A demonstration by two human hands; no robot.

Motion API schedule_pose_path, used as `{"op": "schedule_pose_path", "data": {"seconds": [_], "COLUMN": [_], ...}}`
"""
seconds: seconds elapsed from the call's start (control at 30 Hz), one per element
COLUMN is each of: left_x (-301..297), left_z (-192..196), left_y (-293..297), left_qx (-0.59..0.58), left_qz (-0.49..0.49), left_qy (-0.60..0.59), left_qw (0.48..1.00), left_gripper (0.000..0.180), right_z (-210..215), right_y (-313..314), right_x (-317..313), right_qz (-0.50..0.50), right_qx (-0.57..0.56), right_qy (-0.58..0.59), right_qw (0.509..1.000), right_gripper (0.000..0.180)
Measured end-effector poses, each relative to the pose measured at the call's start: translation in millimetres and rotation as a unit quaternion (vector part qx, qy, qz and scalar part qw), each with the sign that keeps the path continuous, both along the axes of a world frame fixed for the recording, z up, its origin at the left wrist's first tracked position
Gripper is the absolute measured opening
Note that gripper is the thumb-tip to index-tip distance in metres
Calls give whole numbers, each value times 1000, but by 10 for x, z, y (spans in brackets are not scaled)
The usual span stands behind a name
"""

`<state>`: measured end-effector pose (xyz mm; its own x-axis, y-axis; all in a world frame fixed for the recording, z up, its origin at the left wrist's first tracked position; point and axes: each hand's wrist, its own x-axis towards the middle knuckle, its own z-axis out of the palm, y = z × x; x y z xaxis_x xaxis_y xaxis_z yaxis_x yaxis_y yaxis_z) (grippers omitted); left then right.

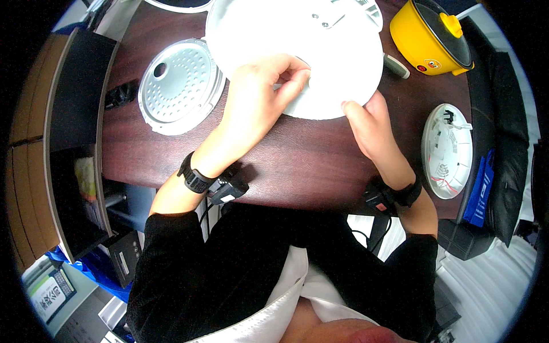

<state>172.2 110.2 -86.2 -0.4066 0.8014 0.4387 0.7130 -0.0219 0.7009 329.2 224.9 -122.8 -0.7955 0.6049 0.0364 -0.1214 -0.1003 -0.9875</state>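
Observation:
A large white rounded appliance housing (343, 60), probably from a rice cooker, lies at the far middle of the table, badly overexposed. My left hand (269, 86) rests over its near left part, thumb and forefinger pinched together. Whatever sits between those fingertips is too small to make out. With the thumb on top of the near right edge, my right hand (372, 123) grips the housing; its other fingers are partly hidden. Metal parts with small screws show near the housing's far side. Beside it on the left lies a grey round dimpled lid (183, 86) with one larger hole.
A grey handle (396, 66) pokes out right of the housing. Beyond it stands a yellow electric pot (420, 40) with a dark lid. A white round cover (448, 151) with red wires lies at the right table edge. An open dark shelf (77, 97) borders the left side.

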Motion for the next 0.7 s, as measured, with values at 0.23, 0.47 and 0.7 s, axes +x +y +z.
{"op": "schedule_pose_path", "data": {"seconds": [0.23,0.47,0.7], "left_x": [-17,30,46], "left_z": [-10,-40,-14], "left_y": [-47,-58,-46], "left_qx": [-19,-41,-24], "left_qz": [-41,-16,9], "left_qy": [-71,-68,34], "left_qw": [996,997,999], "left_gripper": [12,14,11], "right_z": [1,-29,-11], "right_y": [2,-19,-54], "right_x": [-8,-5,-8], "right_qz": [11,14,14], "right_qx": [-86,-54,-16], "right_qy": [31,16,3], "right_qw": [996,998,1000], "right_gripper": [43,42,41]}}
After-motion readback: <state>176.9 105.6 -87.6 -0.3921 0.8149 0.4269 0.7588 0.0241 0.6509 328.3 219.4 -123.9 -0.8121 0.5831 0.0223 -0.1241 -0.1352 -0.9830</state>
